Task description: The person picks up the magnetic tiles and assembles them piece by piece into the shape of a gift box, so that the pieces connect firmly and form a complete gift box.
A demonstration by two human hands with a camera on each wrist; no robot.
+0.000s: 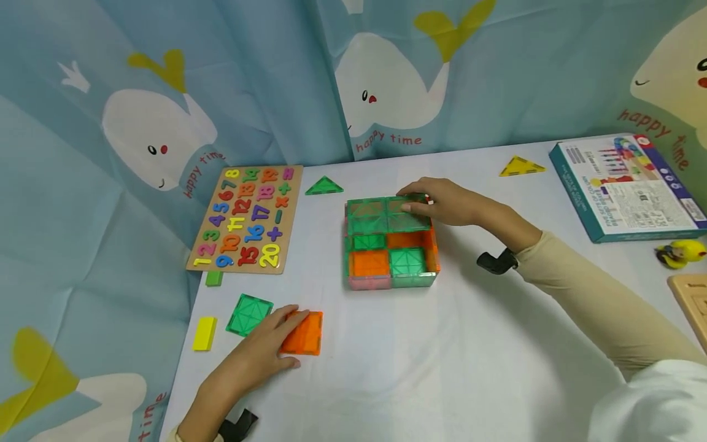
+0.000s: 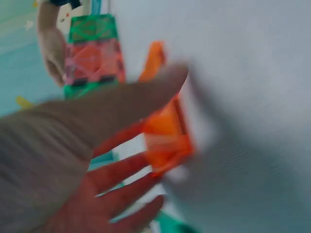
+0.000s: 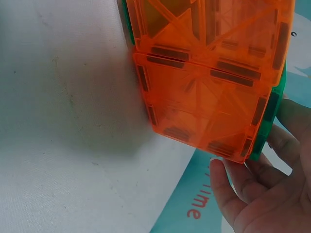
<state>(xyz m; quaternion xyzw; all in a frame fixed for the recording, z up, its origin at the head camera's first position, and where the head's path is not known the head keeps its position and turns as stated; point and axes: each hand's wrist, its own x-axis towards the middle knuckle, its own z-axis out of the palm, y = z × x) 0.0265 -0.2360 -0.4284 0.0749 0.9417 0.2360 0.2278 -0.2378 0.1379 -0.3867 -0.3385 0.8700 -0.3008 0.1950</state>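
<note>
Head view alone shows number board (image 1: 243, 236); spread left hand (image 1: 269, 345) touches orange tile (image 1: 309, 334), right hand (image 1: 446, 201) grips box (image 1: 411, 280).

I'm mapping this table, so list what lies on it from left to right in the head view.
Yellow block → green square tile → orange piece → green-and-orange tile structure → yellow triangle → printed box

Place: kids' play corner, but home or nursery, can't tell
Hanging cloth (image 1: 270, 86): cartoon whales, "happy time" all over
Surface (image 1: 469, 368): white
Toys: colourful number board (image 1: 247, 222), see-through tile box (image 1: 381, 224)
</note>
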